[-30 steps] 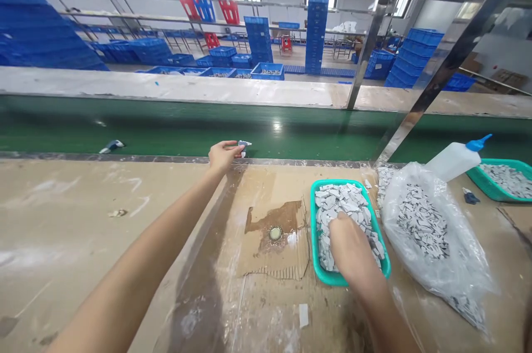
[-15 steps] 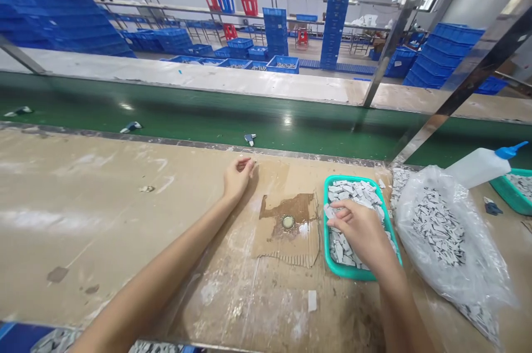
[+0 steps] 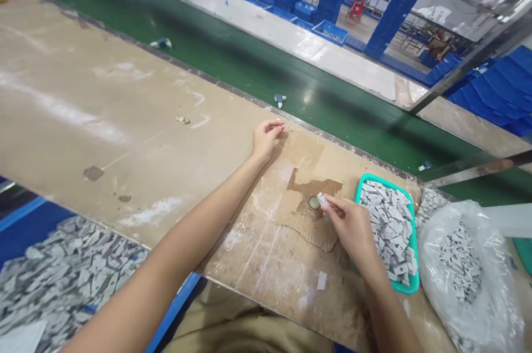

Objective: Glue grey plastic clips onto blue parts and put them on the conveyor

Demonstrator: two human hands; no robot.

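Between the thumb and fingers of my right hand is a small white piece, held just beside a small round cap on a torn cardboard sheet. A teal basket full of similar white pieces stands right of that hand. My left hand rests near the table's far edge, its fingers curled together; whether anything small is between them is hidden.
Beyond the table runs a green belt with several small dark-and-white parts. A plastic bag of pieces and a white bottle lie right. A blue bin of pieces sits lower left.
My right hand has left the basket and moved left to the round cap with a white piece in its fingers. The view has tilted and turned; my left hand stays near the far edge.
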